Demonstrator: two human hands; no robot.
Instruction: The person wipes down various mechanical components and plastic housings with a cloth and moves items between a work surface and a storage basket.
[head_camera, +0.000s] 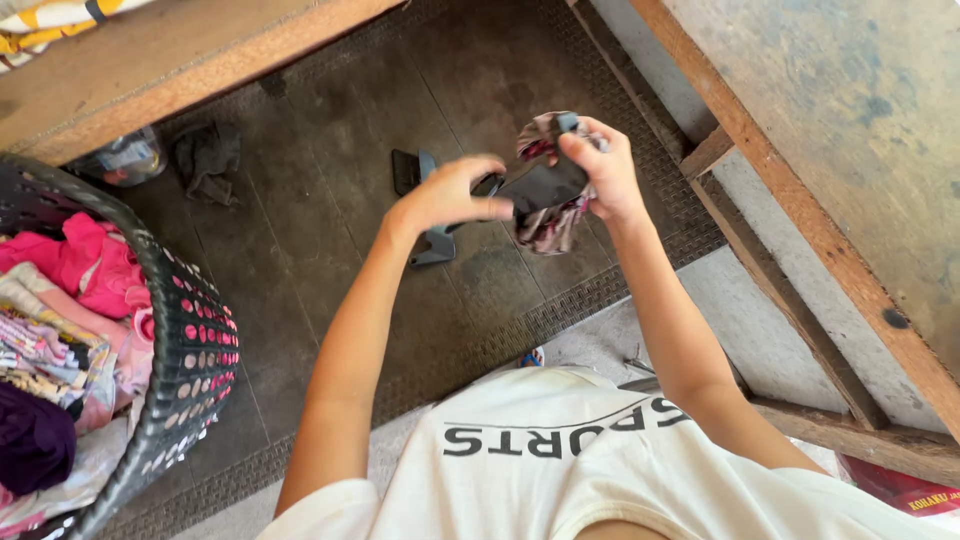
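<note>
Two hands: left hand (452, 195); right hand (598, 165); one garment (548, 200) held.

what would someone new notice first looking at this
Mid-frame, the left hand and right hand hold up a small patterned garment over a dark floor mat. At the left edge stands a dark perforated laundry basket full of pink and purple clothes.
</note>
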